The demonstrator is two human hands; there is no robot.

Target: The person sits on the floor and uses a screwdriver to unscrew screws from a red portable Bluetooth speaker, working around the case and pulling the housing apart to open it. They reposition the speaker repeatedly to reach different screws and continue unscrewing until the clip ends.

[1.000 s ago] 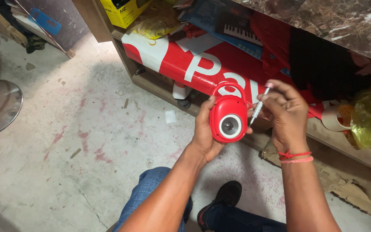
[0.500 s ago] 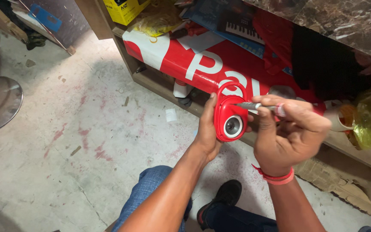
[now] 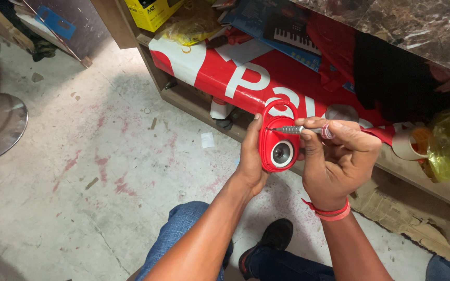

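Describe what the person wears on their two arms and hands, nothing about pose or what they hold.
Both forearms are bare, with no sleeves in view. The left hand and its wrist carry nothing: no glove, ring, watch or band shows. The right hand is ungloved too, but its wrist wears a red band that looks like a few thin cords or threads wound together.

The left hand (image 3: 250, 156) covers the back of the red device (image 3: 277, 139) — its far side cannot be seen. The screwdriver (image 3: 300, 129) handle disappears inside the right hand (image 3: 337, 158). The yellow box (image 3: 152, 11) is cut off by the top edge.
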